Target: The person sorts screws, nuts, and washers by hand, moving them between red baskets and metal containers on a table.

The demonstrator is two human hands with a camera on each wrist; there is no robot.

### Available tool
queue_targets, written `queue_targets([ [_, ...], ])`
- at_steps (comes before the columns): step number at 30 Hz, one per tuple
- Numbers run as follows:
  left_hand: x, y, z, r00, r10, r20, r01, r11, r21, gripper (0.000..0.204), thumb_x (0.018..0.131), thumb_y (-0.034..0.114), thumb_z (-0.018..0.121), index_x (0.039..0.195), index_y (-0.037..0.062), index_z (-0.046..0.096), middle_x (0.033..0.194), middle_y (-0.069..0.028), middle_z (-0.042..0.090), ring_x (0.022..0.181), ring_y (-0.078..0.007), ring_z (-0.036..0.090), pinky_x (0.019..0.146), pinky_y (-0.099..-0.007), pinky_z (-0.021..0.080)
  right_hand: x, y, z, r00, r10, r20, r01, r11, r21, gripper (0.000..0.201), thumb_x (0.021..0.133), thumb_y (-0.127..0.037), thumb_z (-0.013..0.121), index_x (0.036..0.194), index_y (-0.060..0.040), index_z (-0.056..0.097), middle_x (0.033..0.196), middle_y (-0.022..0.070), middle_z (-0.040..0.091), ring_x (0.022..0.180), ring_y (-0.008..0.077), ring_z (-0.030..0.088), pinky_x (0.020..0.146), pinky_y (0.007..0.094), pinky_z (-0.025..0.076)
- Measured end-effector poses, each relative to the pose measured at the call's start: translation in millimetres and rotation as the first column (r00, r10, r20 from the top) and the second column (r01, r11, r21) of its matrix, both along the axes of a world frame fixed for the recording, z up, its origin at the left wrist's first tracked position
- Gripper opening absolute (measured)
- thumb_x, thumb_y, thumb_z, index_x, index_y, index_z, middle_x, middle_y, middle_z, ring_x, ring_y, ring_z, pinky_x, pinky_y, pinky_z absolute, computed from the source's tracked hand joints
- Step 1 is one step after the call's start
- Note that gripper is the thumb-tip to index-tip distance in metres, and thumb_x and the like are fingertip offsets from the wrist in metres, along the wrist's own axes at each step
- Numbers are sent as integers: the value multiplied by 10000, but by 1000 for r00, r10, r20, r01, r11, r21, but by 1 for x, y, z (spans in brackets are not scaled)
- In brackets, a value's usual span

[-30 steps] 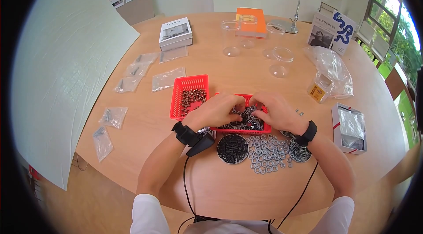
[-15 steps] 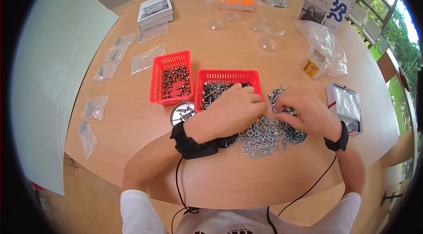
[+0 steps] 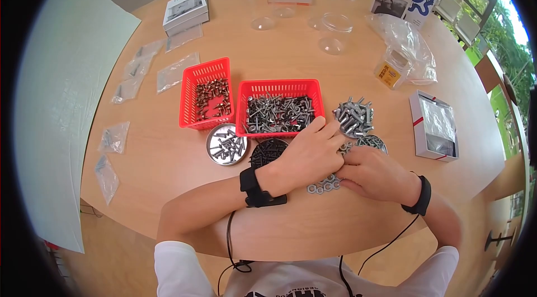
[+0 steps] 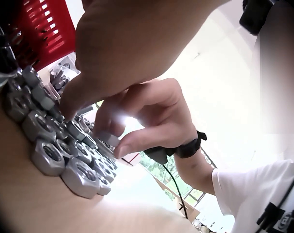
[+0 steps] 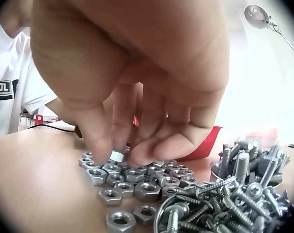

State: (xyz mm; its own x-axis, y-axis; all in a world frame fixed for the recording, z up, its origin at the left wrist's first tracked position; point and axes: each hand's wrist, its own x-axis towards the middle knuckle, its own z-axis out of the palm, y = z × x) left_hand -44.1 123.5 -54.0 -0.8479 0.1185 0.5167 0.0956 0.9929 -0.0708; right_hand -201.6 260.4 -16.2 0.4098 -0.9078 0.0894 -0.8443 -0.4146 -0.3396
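Observation:
Steel hex nuts (image 5: 147, 190) lie spread on the table under both hands. My right hand (image 3: 377, 176) is low over the near side of the spread. Its thumb and a finger pinch a nut (image 4: 110, 139), which shows as a bright edge between the fingertips in the right wrist view. Just left of it, my left hand (image 3: 310, 154) reaches across the same nuts. One of its digits points down with the tip right at the nuts in the left wrist view; its other fingertips are hidden.
A red basket (image 3: 279, 85) of mixed screws stands behind the left hand, beside another red basket (image 3: 206, 68) with copper-coloured screws. Round dishes hold silver screws (image 3: 228, 146), black screws (image 3: 267, 150) and bolts (image 3: 355, 118). Clear jars (image 3: 334, 34) and a white box (image 3: 433, 126) stand farther off.
Both hands have left the red screw basket and come down together over the nuts. The right hand passed by the bolt dish and now pinches a nut. The head view has shifted.

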Motion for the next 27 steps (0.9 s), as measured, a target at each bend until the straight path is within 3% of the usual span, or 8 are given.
queue_targets([
  [2, 5, 0, 4, 1000, -1, 27, 1, 1000, 23, 101, 683, 131, 677, 599, 81, 651, 846, -11, 575, 937, -205, 515, 777, -335, 398, 3, -2, -3, 1000, -9, -28, 9, 1000, 3, 121, 837, -152, 722, 882, -53, 669, 875, 103, 625, 888, 300, 632, 798, 418, 525],
  [4, 11, -3, 10, 996, -35, 77, 30, 997, 71, 52, 699, 108, 687, 703, 57, 681, 843, -27, 574, 945, -212, 523, 790, -335, 413, 3, -5, -8, 997, -3, -79, 4, 1000, 16, 119, 837, -149, 722, 883, -51, 674, 892, 104, 621, 896, 301, 630, 806, 416, 524],
  [7, 24, -24, 35, 993, -111, 28, 102, 970, 222, 117, 749, 58, 683, 861, 29, 705, 880, -67, 610, 936, -250, 569, 819, -369, 470, 3, -3, -2, 999, -2, 40, 3, 1000, -11, 109, 837, -127, 716, 896, -48, 670, 919, 104, 611, 886, 306, 627, 790, 421, 521],
  [10, 35, -61, 58, 982, 55, 181, -102, 959, 263, 130, 784, 52, 670, 902, 26, 721, 926, -97, 653, 930, -287, 618, 824, -411, 509, 2, -11, 17, 997, -18, 80, 22, 998, -54, 165, 825, -126, 747, 950, -40, 680, 892, 101, 602, 854, 318, 616, 759, 407, 519],
  [13, 30, -93, 58, 825, 161, 542, -359, 890, 281, 151, 811, 72, 671, 942, 36, 737, 958, -119, 676, 946, -309, 648, 831, -438, 529, 1, -34, 31, 996, -4, 93, 18, 988, -152, 148, 848, -117, 725, 962, -34, 677, 893, 104, 602, 836, 325, 611, 757, 413, 517],
  [16, 25, -112, 42, 747, 219, 627, -419, 888, 190, 161, 822, 115, 692, 958, 51, 753, 970, -125, 691, 999, -302, 660, 851, -436, 532, 1, -68, 37, 997, -34, 66, 44, 988, -147, 130, 866, -99, 703, 973, -28, 685, 914, 117, 606, 867, 326, 601, 783, 419, 509],
  [19, 24, -112, 37, 752, 161, 639, -399, 883, 247, 155, 828, 136, 710, 952, 61, 766, 991, -125, 680, 1007, -303, 658, 864, -429, 535, 4, -105, 25, 996, -58, 67, 67, 986, -150, 74, 869, -94, 677, 912, -36, 695, 938, 109, 607, 965, 318, 583, 838, 422, 500],
  [27, 37, -113, 13, 844, 176, 507, -364, 882, 301, 222, 823, 171, 743, 1024, 81, 771, 1032, -115, 626, 1015, -301, 622, 854, -429, 489, 9, -152, -22, 980, -73, -184, 38, 981, -189, 105, 819, -117, 665, 867, -66, 743, 969, 123, 626, 1001, 307, 562, 871, 415, 466],
])
